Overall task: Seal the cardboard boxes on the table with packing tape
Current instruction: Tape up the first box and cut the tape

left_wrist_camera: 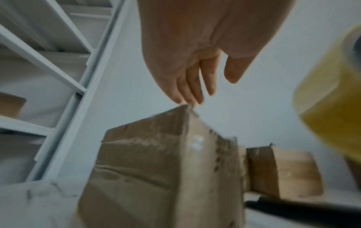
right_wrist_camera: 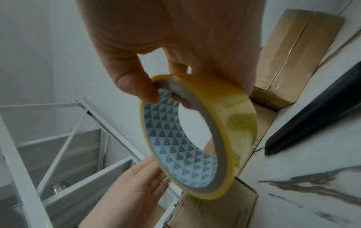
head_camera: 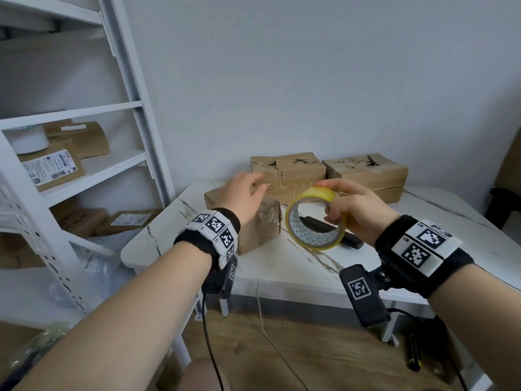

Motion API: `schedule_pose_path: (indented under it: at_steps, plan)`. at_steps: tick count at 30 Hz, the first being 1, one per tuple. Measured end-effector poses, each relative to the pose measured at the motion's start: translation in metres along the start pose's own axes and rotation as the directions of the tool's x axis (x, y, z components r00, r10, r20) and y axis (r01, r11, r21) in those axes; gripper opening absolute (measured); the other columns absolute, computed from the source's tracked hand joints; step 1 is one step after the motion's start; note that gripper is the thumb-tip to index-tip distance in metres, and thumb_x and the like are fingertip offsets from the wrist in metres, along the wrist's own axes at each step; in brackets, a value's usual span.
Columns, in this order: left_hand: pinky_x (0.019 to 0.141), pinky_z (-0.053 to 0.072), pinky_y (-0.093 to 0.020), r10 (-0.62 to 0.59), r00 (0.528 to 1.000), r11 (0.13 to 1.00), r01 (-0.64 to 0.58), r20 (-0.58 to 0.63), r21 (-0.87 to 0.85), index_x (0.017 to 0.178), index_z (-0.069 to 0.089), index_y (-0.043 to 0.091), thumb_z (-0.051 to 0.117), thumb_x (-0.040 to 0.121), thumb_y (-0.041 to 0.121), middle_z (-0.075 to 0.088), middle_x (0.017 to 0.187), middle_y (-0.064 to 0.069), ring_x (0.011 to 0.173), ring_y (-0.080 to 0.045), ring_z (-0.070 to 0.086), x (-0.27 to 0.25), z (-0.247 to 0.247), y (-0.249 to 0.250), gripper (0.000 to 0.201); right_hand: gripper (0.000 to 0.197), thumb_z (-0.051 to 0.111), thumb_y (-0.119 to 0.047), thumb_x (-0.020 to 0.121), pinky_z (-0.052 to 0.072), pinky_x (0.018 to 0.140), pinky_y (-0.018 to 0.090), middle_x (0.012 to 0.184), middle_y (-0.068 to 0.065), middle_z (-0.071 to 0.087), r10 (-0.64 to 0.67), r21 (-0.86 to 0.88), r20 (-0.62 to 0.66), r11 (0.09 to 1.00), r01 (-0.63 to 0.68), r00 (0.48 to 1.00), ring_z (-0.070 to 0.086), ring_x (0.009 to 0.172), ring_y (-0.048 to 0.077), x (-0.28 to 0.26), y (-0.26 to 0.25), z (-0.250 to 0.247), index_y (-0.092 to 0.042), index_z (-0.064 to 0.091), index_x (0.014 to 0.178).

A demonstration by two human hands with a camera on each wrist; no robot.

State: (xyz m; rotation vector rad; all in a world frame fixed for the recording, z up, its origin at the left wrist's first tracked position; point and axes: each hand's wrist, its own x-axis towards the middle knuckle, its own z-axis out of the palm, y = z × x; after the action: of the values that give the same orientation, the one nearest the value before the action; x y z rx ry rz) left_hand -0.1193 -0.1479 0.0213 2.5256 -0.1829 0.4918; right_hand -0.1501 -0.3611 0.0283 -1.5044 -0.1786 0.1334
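Our right hand (head_camera: pixel 356 210) grips the tape roll (head_camera: pixel 315 220) above the table (head_camera: pixel 296 266); our left hand (head_camera: pixel 242 190) hovers flat-fingered over the nearest box (head_camera: pixel 259 224). Left wrist: straight fingers (left_wrist_camera: pixel 192 86) hang just above that box's corner. Right wrist: thumb and fingers pinch the roll's rim.

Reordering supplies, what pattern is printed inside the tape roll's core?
Small teal triangles on white, lining the tape roll in the right hand; clearest in the right wrist view.
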Motion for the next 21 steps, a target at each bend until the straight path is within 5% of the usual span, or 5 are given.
schedule_pose_path:
  at_steps: [3, 6, 8, 13, 21]
  plan:
    - [0.095, 0.048, -0.035, -0.084, 0.97, 0.943, 0.151, 0.229, -0.295, 0.128, 0.054, 0.013, 0.037, 0.101, 0.026, 0.062, 0.12, -0.006, 0.105, -0.019, 0.059, -0.003, -0.003, 0.016, 0.035, 0.058, 0.047, 0.007, 0.044, 0.034, 0.058, 0.029, 0.079, 0.008, 0.051, -0.061, 0.028, 0.006, 0.998, 0.061, 0.998, 0.044, 0.064, 0.02, 0.003, 0.0, 0.002, -0.013, 0.064, 0.095]
    - [0.081, 0.055, -0.038, -0.226, 0.84, 0.761, 0.469, 0.494, -0.449, 0.126, 0.049, 0.01, 0.036, 0.101, 0.035, 0.061, 0.102, -0.011, 0.089, -0.026, 0.064, -0.005, -0.006, 0.03, 0.038, 0.06, 0.047, 0.007, 0.043, 0.036, 0.061, 0.028, 0.086, 0.009, 0.053, -0.102, 0.033, 0.017, 0.994, 0.101, 0.995, 0.047, 0.069, 0.019, 0.004, -0.001, 0.003, -0.015, 0.065, 0.096]
    - [0.072, 0.057, -0.036, -0.235, 0.796, 0.681, 0.544, 0.558, -0.49, 0.124, 0.046, 0.01, 0.035, 0.102, 0.035, 0.061, 0.099, -0.015, 0.076, -0.027, 0.066, -0.008, -0.008, 0.035, 0.035, 0.061, 0.047, 0.007, 0.043, 0.037, 0.062, 0.026, 0.086, 0.009, 0.054, -0.12, 0.027, 0.023, 0.993, 0.119, 0.993, 0.048, 0.07, 0.018, 0.004, -0.003, 0.004, -0.016, 0.065, 0.097]
    - [0.051, 0.053, -0.023, -0.235, 0.808, 0.663, 0.539, 0.54, -0.519, 0.117, 0.05, 0.006, 0.044, 0.1, 0.026, 0.061, 0.082, -0.01, 0.06, -0.017, 0.066, -0.007, -0.012, 0.035, 0.027, 0.062, 0.048, 0.007, 0.043, 0.04, 0.063, 0.026, 0.093, 0.011, 0.054, -0.135, 0.016, 0.037, 0.991, 0.134, 0.99, 0.049, 0.073, 0.02, 0.003, -0.007, 0.005, -0.019, 0.067, 0.097]
    - [0.046, 0.044, -0.012, -0.204, 0.892, 0.695, 0.422, 0.403, -0.582, 0.119, 0.055, 0.001, 0.057, 0.091, 0.003, 0.064, 0.08, -0.006, 0.055, -0.004, 0.064, -0.007, -0.021, 0.027, 0.028, 0.06, 0.051, 0.001, 0.043, 0.043, 0.066, 0.029, 0.101, 0.011, 0.056, -0.168, -0.104, 0.052, 0.979, 0.173, 0.984, 0.051, 0.087, 0.025, 0.0, -0.009, 0.007, -0.028, 0.068, 0.093]
